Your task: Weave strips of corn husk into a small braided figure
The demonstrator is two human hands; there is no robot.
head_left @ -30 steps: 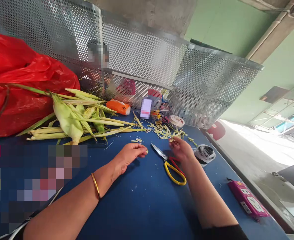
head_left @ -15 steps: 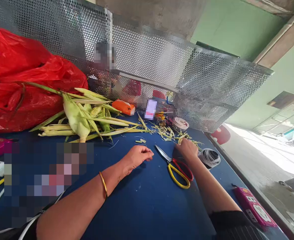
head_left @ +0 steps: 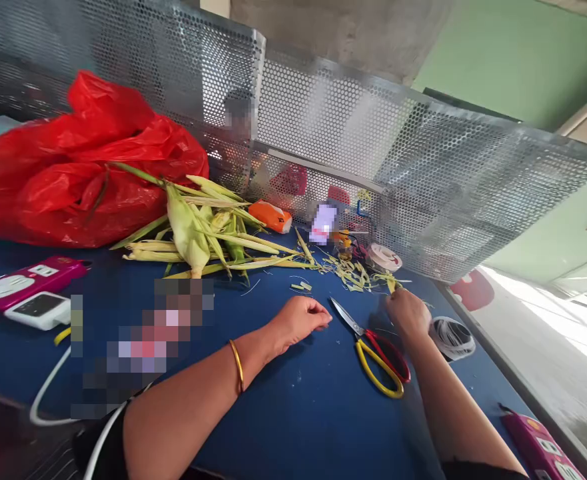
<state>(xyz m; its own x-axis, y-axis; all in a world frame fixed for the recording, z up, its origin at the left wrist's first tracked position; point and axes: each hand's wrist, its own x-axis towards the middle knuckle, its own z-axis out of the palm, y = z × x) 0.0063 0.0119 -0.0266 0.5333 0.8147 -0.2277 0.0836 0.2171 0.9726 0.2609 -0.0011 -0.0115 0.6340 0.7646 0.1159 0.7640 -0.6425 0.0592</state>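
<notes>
My left hand (head_left: 300, 323) hovers above the blue table, its thumb and fingertips pressed together; anything between them is too small to see. Just right of it lies a pair of scissors (head_left: 370, 357) with one red and one yellow handle, blades parted slightly. Beyond the scissors my right hand (head_left: 409, 313) is closed at the edge of some husk scraps (head_left: 353, 275). A small yellowish piece of corn husk (head_left: 392, 284) shows at its fingertips. Beside my right wrist sits a bundle of grey-white thread (head_left: 452, 339). Two short husk bits (head_left: 302, 287) lie beyond my left hand.
Corn husks (head_left: 188, 230) are heaped at the left, against a red plastic bag (head_left: 138, 193). An orange tissue pack (head_left: 270, 217), a white tape roll (head_left: 384, 257) and a perforated metal screen (head_left: 323, 113) stand behind. Magenta power strips (head_left: 30, 283) lie at both sides; a co-worker's hand is blurred out.
The view has swung left, so everything sits further right in the picture. Both hands keep nearly the same pose, and the yellowish husk piece shows more clearly at my right fingertips.
</notes>
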